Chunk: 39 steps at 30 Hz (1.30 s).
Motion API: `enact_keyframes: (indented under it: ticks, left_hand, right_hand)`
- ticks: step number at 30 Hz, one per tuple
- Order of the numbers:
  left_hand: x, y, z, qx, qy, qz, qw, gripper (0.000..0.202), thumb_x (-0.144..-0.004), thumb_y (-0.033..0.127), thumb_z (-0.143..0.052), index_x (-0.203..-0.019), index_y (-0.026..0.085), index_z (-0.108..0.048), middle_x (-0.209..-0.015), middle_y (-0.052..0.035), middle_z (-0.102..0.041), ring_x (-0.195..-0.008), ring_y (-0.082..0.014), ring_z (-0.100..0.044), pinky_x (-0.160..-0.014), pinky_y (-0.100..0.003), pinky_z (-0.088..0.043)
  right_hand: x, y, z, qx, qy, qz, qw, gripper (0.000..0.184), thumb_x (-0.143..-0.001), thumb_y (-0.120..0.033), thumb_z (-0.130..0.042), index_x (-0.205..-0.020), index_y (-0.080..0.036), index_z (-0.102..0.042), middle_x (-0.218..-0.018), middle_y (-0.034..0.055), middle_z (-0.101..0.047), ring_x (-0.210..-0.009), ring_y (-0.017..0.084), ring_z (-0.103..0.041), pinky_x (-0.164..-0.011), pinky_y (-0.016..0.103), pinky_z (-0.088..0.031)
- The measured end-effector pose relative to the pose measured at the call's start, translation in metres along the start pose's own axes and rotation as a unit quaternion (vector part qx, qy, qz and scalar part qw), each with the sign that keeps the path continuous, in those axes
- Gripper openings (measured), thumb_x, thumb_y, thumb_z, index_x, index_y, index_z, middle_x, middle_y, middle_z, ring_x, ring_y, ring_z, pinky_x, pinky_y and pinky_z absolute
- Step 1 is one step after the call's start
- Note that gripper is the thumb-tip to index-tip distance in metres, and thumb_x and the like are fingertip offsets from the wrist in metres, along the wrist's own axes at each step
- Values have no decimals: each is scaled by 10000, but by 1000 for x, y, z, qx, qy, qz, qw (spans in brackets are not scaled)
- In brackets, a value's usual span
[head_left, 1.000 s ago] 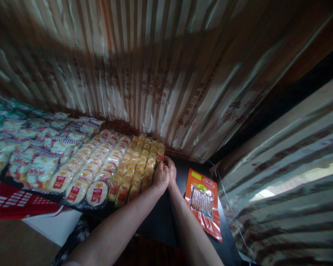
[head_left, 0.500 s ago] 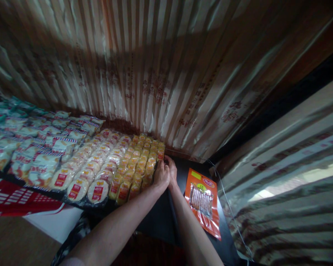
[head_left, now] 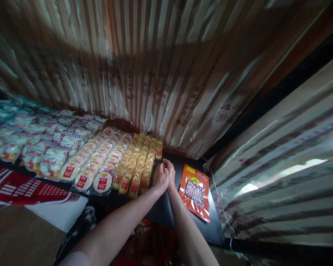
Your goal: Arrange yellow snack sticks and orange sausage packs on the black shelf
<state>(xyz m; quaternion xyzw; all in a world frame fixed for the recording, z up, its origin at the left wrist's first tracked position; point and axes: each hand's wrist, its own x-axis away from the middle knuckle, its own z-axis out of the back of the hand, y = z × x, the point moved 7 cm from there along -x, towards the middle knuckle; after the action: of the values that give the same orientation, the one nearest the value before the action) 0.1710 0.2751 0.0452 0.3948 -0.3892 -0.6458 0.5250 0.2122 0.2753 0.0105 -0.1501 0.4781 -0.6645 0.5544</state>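
My left hand [head_left: 160, 180] and my right hand [head_left: 171, 173] are pressed together over the black table, fingers curled inward. Whatever may be between the fingers is hidden and too small to make out. Just beyond them stands the end yellow-wrapped snack cake [head_left: 159, 150], at the back right of several tight rows of yellow packs [head_left: 138, 159]. To the right of my hands, an orange snack packet [head_left: 194, 192] with a clear window lies flat, showing thin sticks inside.
Round white crackers [head_left: 102, 181] in clear wrap stand in rows left of the yellow packs. Farther left are white snack bags [head_left: 54, 160] and green bags [head_left: 1, 111]. A striped curtain [head_left: 155, 88] hangs behind the table [head_left: 162, 208]. A thin cord [head_left: 220, 205] runs along the right edge.
My view has shifted slightly, so the orange packet sits farther left and higher in it. My hands stay together, now a little farther from the end yellow pack.
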Motion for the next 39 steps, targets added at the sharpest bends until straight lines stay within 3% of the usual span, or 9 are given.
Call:
enact_keyframes:
  ticks: [4,7,11,15,22,30,35,39]
  left_hand:
    - [27,-2,7,-75,17,26,997,485,-779,-14,-276,-1147,145,-548,-1128,-131,-624,-1247,-252,-447,-1072,-470,-312]
    - [52,-9,24,-104,25,45,993,475,-795,-9,-238,-1115,116,-565,-1149,-147,-603,-1236,-242,-450,-1053,-423,-341]
    - [89,-30,55,-114,0,54,992,300,-843,182,-407,-1079,150,-590,-1048,-108,-634,-1039,-223,-572,-942,-341,-446]
    - [123,-43,74,-124,11,-5,992,293,-853,221,-408,-1064,127,-588,-1033,-119,-613,-1011,-196,-561,-947,-308,-429]
    - [170,-47,87,-120,3,-110,987,297,-860,223,-376,-1066,101,-553,-1001,-125,-567,-985,-192,-533,-935,-315,-424]
    - [208,-50,100,-138,-59,-143,978,279,-844,236,-384,-1057,138,-535,-1022,-105,-534,-1017,-189,-507,-947,-322,-415]
    - [238,-77,101,-169,-134,-123,969,285,-841,257,-406,-1067,149,-542,-1032,-99,-538,-990,-177,-533,-937,-297,-420]
    - [250,-132,88,-235,-247,30,940,249,-879,246,-381,-1025,196,-577,-1042,-60,-592,-1002,-143,-551,-940,-244,-403]
  right_hand:
    - [22,-8,8,9,-14,4,1000,341,-692,-231,-446,-981,-168,-616,-930,76,-617,-862,192,-573,-806,330,-468]
    - [41,-19,15,17,-26,11,999,327,-702,-247,-449,-966,-156,-620,-916,82,-621,-860,201,-574,-804,333,-464]
    - [73,-33,19,21,-60,17,998,317,-708,-267,-471,-974,-170,-615,-919,67,-621,-841,191,-574,-792,314,-462]
    - [108,-47,20,17,-73,23,997,269,-743,-260,-455,-940,-182,-621,-885,54,-624,-829,183,-575,-780,296,-457]
    - [155,-64,19,11,-68,35,997,216,-734,-222,-466,-887,-181,-613,-863,51,-615,-827,179,-568,-773,281,-444]
    - [197,-77,24,0,-45,35,998,208,-735,-179,-445,-861,-196,-609,-847,44,-597,-837,186,-554,-785,296,-443]
    - [238,-57,11,19,-84,7,996,231,-729,-158,-462,-894,-205,-616,-888,53,-616,-872,191,-560,-795,296,-444]
    - [275,-9,-26,91,-222,-87,967,245,-719,-137,-462,-895,-187,-626,-867,71,-655,-803,184,-596,-716,265,-448]
